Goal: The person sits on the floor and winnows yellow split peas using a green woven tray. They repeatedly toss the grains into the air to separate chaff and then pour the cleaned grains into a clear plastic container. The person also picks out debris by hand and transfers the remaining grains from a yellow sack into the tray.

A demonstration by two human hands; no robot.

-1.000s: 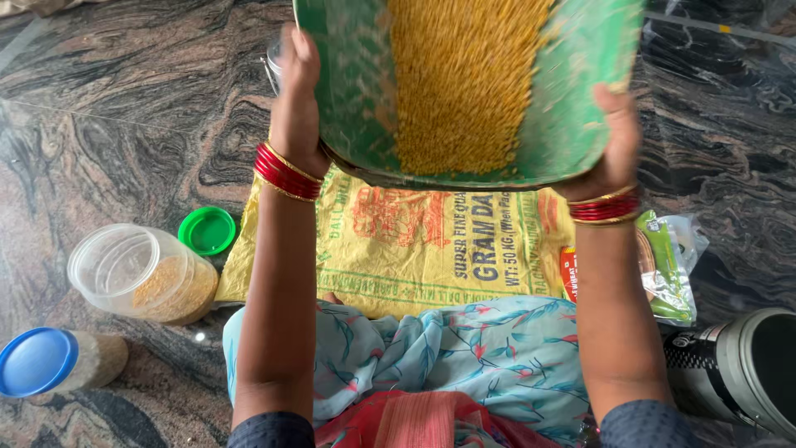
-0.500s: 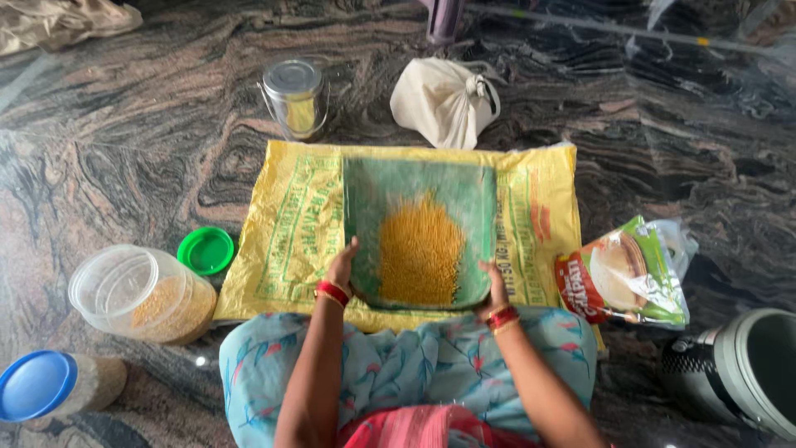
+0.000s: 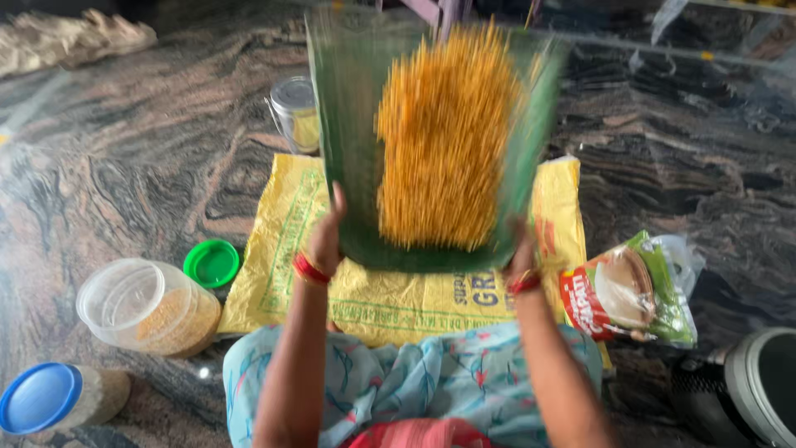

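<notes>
Fingers (image 3: 332, 217) around blurred green tray (image 3: 352, 124), yellow grain (image 3: 444, 133).

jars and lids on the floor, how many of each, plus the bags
Clear plastic jars: 2, an open jar holding yellow grain and a jar with a blue lid
Steel tin: 1
Loose green lid: 1
Bags: 2, a yellow sack laid flat and a printed flour packet
Total: 6

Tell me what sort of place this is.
Probably a home floor used for sorting food: polished marbled stone floor, a yellow woven sack spread as a mat, and open plastic jar beside a green winnowing tray of yellow grain.
</notes>
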